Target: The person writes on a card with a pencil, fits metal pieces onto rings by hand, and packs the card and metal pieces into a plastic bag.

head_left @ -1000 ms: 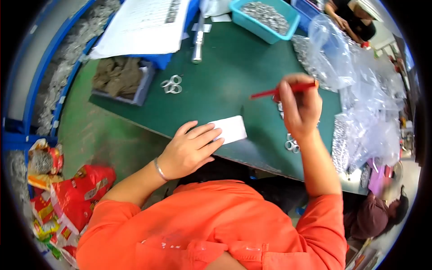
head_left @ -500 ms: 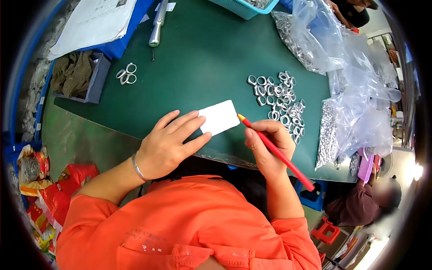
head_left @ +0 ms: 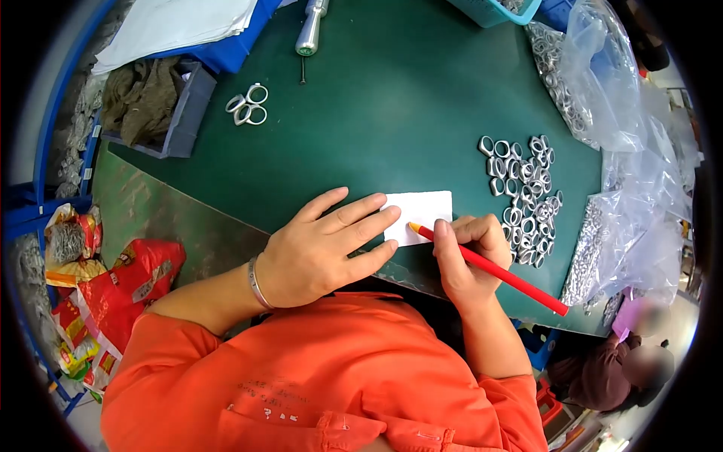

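Observation:
A small white card (head_left: 425, 207) lies flat near the front edge of the green table. My left hand (head_left: 327, 245), fingers spread and holding nothing, rests with its fingertips on the card's left side. In my right hand (head_left: 471, 260) is a red pen (head_left: 516, 282), gripped between thumb and fingers, its yellow tip over the middle of the card. Whether the tip touches the card I cannot tell. Beyond my right hand lies a pile of silver rings (head_left: 527, 188). Several more rings (head_left: 247, 105) form a small group at the left.
A screwdriver-like tool (head_left: 310, 34) lies at the back. A grey bin (head_left: 181, 120) with brown cloth stands left, near papers (head_left: 177, 26) on a blue box. Plastic bags (head_left: 617, 98) of metal parts line the right side, below a teal basket (head_left: 489, 11). A person (head_left: 599, 373) sits lower right.
The red pen, first pointing left above the table, has swung round and come down over the card with my right hand. My left hand stays on the card. The camera view has shifted.

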Demonstrator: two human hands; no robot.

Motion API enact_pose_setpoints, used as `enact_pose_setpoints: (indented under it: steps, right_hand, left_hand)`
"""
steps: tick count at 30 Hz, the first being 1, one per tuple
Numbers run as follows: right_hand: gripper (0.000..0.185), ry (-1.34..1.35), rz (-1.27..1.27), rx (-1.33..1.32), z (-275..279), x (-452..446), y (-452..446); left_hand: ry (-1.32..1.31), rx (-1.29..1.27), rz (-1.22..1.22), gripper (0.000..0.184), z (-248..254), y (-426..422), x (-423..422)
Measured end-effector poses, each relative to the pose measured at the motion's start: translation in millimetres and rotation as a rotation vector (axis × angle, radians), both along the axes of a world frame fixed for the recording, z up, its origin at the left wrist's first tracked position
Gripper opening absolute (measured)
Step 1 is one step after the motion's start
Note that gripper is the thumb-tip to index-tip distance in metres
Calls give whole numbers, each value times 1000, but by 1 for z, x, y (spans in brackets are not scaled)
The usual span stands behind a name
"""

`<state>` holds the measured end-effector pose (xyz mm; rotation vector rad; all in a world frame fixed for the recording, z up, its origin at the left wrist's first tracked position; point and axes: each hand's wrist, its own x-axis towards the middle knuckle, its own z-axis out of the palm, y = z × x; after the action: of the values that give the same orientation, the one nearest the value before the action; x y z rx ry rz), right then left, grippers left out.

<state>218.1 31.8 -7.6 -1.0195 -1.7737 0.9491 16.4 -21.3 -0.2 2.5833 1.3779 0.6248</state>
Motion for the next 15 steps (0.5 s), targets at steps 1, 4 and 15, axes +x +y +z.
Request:
enact_pose_setpoints:
  steps: [1, 4, 15]
  right_hand:
    - [26, -1, -2, -6, -1, 0, 0]
    - [26, 19, -15, 10, -2, -2, 1]
    - [25, -10, 2, -5, 1, 1, 2]
  left_hand:
    - [-1, -6, -2, 23, 0, 0, 0]
    - [7, -13, -11, 23, -1, 0, 0]
    - [-5, -13, -1, 23, 0, 1, 0]
